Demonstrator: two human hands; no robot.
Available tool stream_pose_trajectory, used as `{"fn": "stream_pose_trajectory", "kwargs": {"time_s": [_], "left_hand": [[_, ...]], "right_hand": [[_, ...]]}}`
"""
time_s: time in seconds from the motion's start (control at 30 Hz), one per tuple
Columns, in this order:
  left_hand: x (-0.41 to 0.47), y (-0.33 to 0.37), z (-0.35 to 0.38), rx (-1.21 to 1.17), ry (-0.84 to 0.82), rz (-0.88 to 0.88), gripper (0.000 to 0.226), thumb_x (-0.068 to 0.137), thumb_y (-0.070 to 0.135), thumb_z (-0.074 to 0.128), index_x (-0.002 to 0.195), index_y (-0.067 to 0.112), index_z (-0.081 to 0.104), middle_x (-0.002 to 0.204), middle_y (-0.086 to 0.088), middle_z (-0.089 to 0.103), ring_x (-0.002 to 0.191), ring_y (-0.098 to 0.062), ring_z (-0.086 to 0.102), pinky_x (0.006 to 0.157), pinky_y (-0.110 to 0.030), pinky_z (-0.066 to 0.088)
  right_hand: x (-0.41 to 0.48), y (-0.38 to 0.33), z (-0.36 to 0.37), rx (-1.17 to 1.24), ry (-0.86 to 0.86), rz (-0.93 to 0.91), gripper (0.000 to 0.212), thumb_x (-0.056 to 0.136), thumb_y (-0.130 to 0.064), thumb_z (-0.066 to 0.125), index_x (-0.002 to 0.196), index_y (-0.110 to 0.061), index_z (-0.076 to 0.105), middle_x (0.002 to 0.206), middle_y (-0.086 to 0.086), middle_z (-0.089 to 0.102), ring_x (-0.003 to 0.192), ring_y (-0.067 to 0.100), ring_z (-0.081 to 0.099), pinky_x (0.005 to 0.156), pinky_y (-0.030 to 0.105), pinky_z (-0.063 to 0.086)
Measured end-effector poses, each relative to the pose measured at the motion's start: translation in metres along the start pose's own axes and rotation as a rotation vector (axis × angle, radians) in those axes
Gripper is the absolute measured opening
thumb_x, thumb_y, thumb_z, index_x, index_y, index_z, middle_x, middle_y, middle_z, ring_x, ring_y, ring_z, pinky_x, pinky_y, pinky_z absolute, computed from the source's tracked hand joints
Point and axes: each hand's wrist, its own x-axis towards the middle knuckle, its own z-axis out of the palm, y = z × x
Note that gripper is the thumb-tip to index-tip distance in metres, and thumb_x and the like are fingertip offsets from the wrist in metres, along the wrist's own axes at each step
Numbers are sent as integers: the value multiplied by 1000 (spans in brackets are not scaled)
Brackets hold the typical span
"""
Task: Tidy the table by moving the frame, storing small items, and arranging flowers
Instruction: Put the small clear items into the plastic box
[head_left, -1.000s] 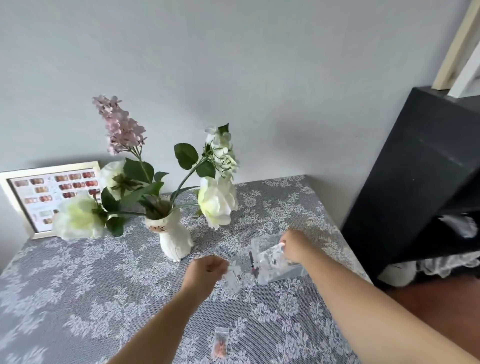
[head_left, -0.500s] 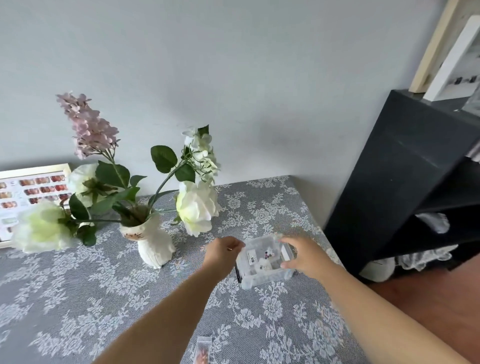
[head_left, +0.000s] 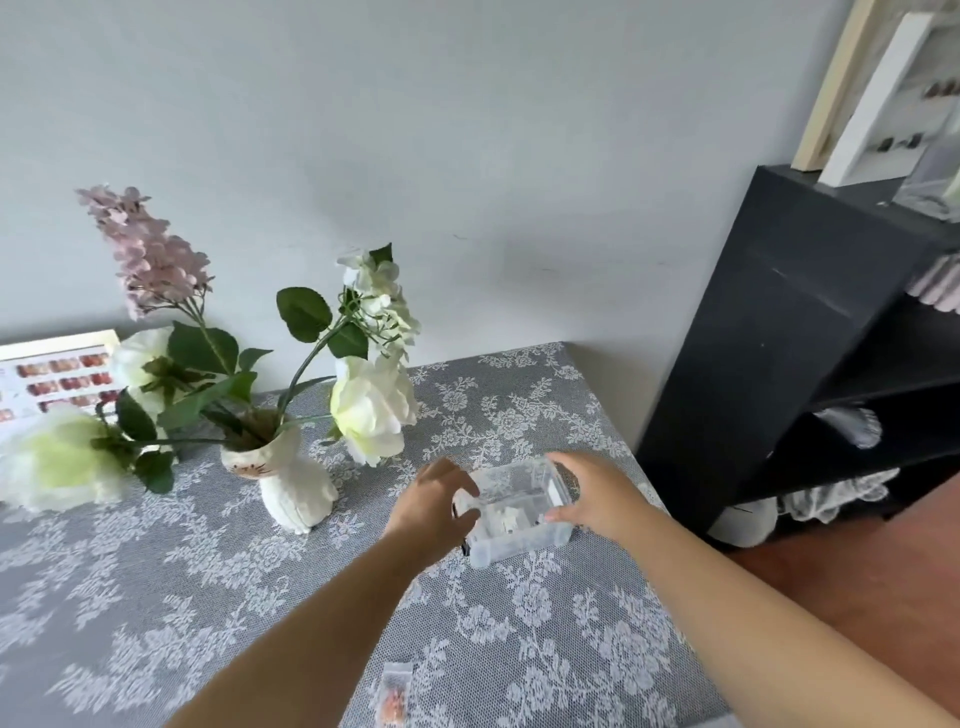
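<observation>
A small clear plastic box (head_left: 519, 512) with small items inside sits on the lace-covered table (head_left: 156, 597). My left hand (head_left: 434, 506) holds its left side and my right hand (head_left: 592, 493) holds its right side. A white vase (head_left: 293, 486) with white roses and a pink lilac spray (head_left: 150, 254) stands to the left of the box. A framed nail-sample picture (head_left: 57, 371) leans on the wall at the far left, partly hidden by flowers. A tiny clear bag with orange bits (head_left: 396, 699) lies near the front edge.
A black shelf unit (head_left: 795, 364) stands right of the table, with frames leaning on top and white items on its lower shelves. Wooden floor shows at the lower right. The table's right edge runs close to the box.
My left hand has moved from a small packet on the cloth to the box's left side. Both hands now close around the box. The view has shifted right.
</observation>
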Motion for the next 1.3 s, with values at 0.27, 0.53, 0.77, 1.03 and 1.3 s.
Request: {"fn": "stream_pose_trajectory", "kwargs": {"time_s": [0.27, 0.53, 0.77, 1.03, 1.3], "left_hand": [[-82, -50, -3, -123, -219, -189, 57, 68, 37, 76, 118, 37, 50, 130, 6, 49, 114, -12, 47, 106, -37, 37], [-147, -67, 30, 18, -282, -196, 57, 69, 37, 75, 121, 40, 49, 138, 12, 43, 124, -9, 37, 104, -29, 21], [-151, -63, 32, 48, -279, -206, 30, 74, 31, 71, 102, 28, 59, 110, 11, 55, 95, -4, 48, 87, -22, 42], [-132, -63, 19, -90, -278, -231, 4, 83, 21, 64, 86, 19, 65, 89, 10, 63, 77, 4, 56, 68, -11, 48], [-51, -32, -28, -268, -169, -196, 7, 84, 25, 64, 86, 19, 66, 81, 10, 63, 72, 0, 59, 73, -20, 49]], "right_hand": [[22, -45, 33, -196, -193, -174, 105, 55, -28, 83, 139, -39, 21, 146, -12, 29, 124, 15, 38, 97, 39, 43], [29, -56, 50, -400, -246, -232, 111, 54, -29, 84, 142, -34, 17, 151, -11, 25, 131, 17, 35, 106, 39, 35], [28, -58, 48, -367, -240, -226, 112, 52, -30, 84, 142, -34, 18, 149, -9, 29, 129, 18, 37, 102, 38, 36], [22, -57, 44, -333, -245, -208, 111, 52, -32, 84, 142, -36, 18, 144, -5, 36, 109, 16, 51, 85, 27, 44], [16, -35, 16, -222, -178, -92, 110, 53, -28, 83, 142, -35, 19, 147, -10, 30, 119, 18, 44, 95, 39, 46]]}}
